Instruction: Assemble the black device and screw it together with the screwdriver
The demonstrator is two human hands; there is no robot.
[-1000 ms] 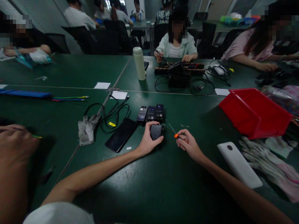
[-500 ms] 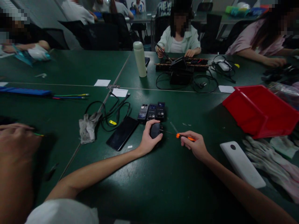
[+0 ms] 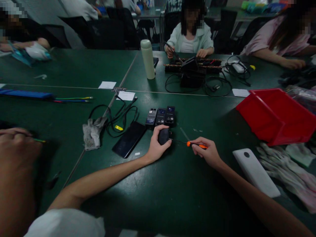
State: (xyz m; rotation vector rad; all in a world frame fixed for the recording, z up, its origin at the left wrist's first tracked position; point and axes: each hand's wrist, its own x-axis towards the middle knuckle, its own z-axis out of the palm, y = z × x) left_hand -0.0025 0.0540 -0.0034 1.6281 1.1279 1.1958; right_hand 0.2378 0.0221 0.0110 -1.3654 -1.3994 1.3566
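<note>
My left hand (image 3: 158, 144) is closed around a small black electronic device (image 3: 164, 136), thumb on the near edge and fingers over the far one. In my right hand (image 3: 206, 151) is a screwdriver (image 3: 198, 144) with an orange and black handle. Its thin shaft points left at the device's right side; whether the tip touches is too dark to tell. Just beyond my left hand, three similar black devices (image 3: 161, 116) sit side by side. A black smartphone (image 3: 129, 139) lies left of my left hand. A thin clear strip (image 3: 184, 133) lies beyond the shaft.
A red bin (image 3: 274, 115), a white phone-shaped object (image 3: 255, 172) and work gloves (image 3: 287, 171) lie to the right. Leftward are a grey glove (image 3: 93, 133), a black cable (image 3: 123, 113) and another person's hand (image 3: 19, 144). A pale green bottle (image 3: 148, 61) stands farther back.
The view has shifted slightly. Both hands keep their grips on the device and the screwdriver, and the screwdriver shaft still points at the device's right side.
</note>
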